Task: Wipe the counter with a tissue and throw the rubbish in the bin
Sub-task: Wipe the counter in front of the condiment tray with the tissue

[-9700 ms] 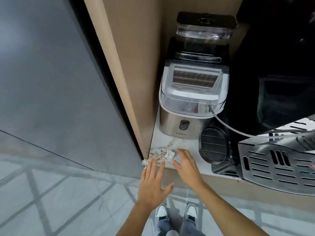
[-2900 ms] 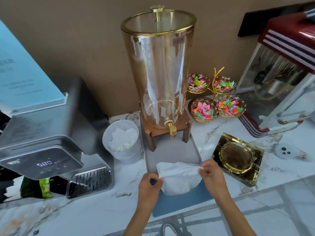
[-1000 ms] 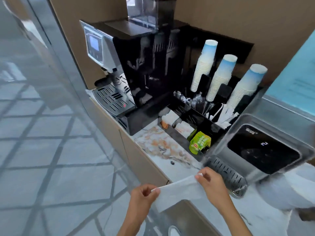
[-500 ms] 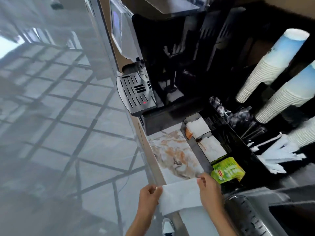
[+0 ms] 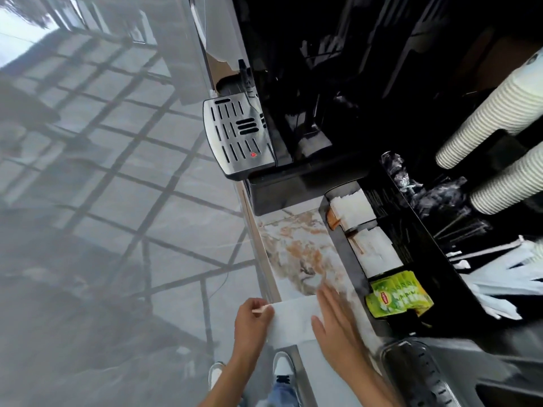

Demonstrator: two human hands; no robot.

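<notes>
A white tissue [image 5: 289, 320] lies spread over the front edge of the marble counter [image 5: 296, 248]. My left hand [image 5: 254, 324] pinches the tissue's left corner just off the counter edge. My right hand [image 5: 335, 321] lies flat on the tissue's right part, fingers stretched out and pressing it onto the counter. Brown-orange marks, veining or stain, cover the counter strip ahead of the tissue. No bin is in view.
A black coffee machine with a steel drip tray [image 5: 239, 133] blocks the far end of the strip. A black organiser [image 5: 390, 248] on the right holds napkins, a green tea packet [image 5: 396, 295] and cup stacks [image 5: 493, 118]. A dispenser's grille [image 5: 423, 374] sits near right. Tiled floor lies left.
My right hand went from pinching the tissue's right corner to lying flat on it. The tissue came down onto the counter edge. The view swung closer over the marble strip.
</notes>
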